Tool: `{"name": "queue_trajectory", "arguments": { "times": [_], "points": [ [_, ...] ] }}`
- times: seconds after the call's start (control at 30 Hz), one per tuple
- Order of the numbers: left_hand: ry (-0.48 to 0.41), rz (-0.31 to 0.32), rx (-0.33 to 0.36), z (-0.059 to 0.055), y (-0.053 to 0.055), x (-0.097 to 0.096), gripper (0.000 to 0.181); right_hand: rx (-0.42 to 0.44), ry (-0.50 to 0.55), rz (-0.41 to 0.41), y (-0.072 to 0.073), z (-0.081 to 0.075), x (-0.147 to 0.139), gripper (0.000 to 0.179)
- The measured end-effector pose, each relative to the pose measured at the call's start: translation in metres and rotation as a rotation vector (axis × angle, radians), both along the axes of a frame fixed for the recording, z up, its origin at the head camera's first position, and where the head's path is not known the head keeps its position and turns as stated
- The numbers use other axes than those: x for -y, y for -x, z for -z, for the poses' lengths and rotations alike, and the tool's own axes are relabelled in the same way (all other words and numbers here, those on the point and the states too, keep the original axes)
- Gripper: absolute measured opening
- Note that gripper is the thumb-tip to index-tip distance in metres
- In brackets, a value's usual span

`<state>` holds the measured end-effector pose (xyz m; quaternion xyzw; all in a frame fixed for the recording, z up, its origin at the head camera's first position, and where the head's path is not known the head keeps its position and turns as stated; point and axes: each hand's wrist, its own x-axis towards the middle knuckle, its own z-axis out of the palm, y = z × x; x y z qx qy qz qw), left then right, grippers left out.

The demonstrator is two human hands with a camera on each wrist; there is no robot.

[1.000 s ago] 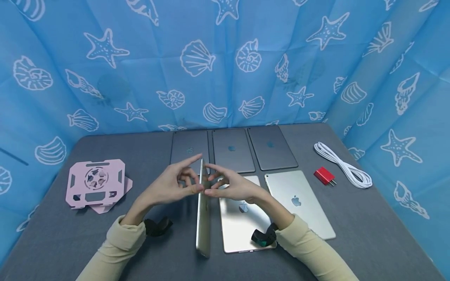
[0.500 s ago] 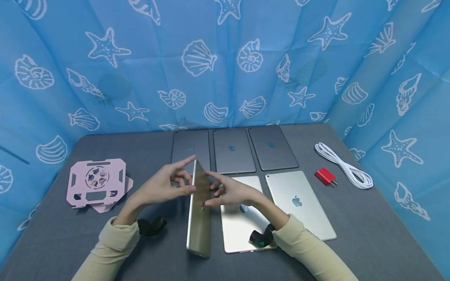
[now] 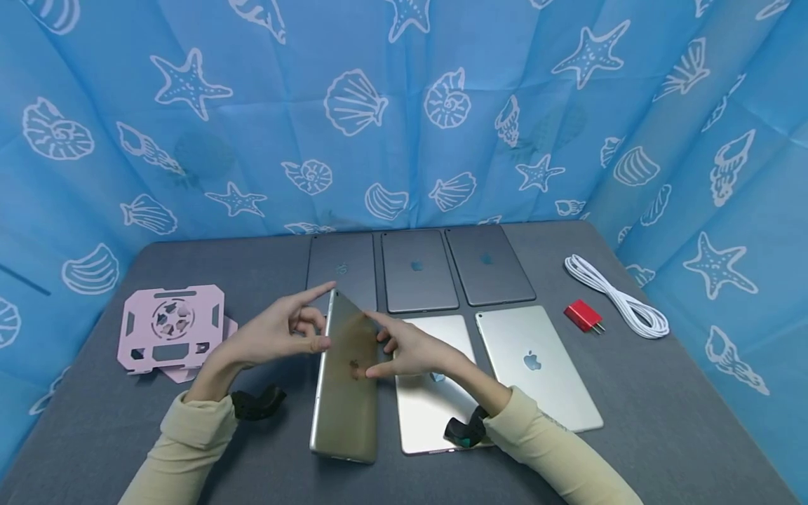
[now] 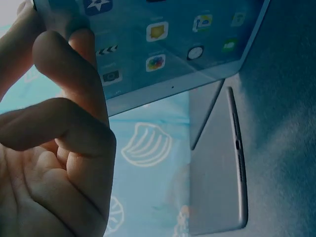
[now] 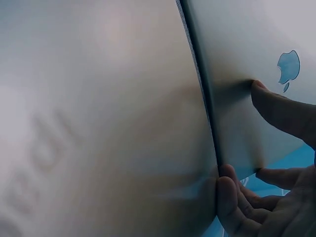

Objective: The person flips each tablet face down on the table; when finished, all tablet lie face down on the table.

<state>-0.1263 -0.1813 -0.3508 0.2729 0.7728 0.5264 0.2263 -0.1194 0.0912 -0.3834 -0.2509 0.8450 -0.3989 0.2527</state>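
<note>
A silver tablet [image 3: 346, 393] stands tilted in the head view, its left edge raised and its back with the logo toward the upper right. My left hand [image 3: 278, 333] holds that raised edge by the far corner; its lit screen [image 4: 158, 42] shows in the left wrist view. My right hand [image 3: 410, 351] touches the tablet's back with an extended thumb [image 5: 271, 103], while the index fingertip meets the far edge. Two more silver tablets, one nearer [image 3: 435, 414] and one farther right [image 3: 533, 379], lie back up beside it.
Three dark grey tablets lie in a row at the back, the middle one [image 3: 419, 280] between two others. Pink cut-out plates [image 3: 142, 308] lie at left. A red charger plug [image 3: 582, 315] and a coiled white cable [image 3: 631, 308] are at right. A blue patterned curtain [image 3: 404, 105] hangs behind.
The tablet has gone from nearly upright to leaning, its raised edge moving left and more of its back showing. My left hand moves left with it; my right hand keeps touching the back.
</note>
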Motion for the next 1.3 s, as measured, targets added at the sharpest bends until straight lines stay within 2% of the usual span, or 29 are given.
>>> {"name": "queue_trajectory", "arguments": {
  "times": [0.13,0.53,0.7,0.93,1.3],
  "points": [
    [-0.007,-0.008,0.026,0.001,0.0,0.007,0.095,-0.03,-0.019,-0.009,0.0,-0.001,0.002,0.1],
    [0.003,-0.015,0.081,0.015,0.0,0.027,0.099,-0.114,-0.089,-0.025,-0.001,0.001,0.006,0.096],
    [0.011,-0.017,0.084,0.022,0.0,0.033,0.099,-0.124,-0.121,-0.007,-0.003,0.003,0.008,0.096],
    [0.016,0.001,0.124,0.033,0.001,0.041,0.1,-0.14,-0.138,0.002,-0.005,0.003,0.009,0.093],
    [0.128,0.006,0.081,0.053,0.002,0.048,0.099,-0.168,-0.228,0.025,-0.004,0.004,0.014,0.091]
  ]
}}
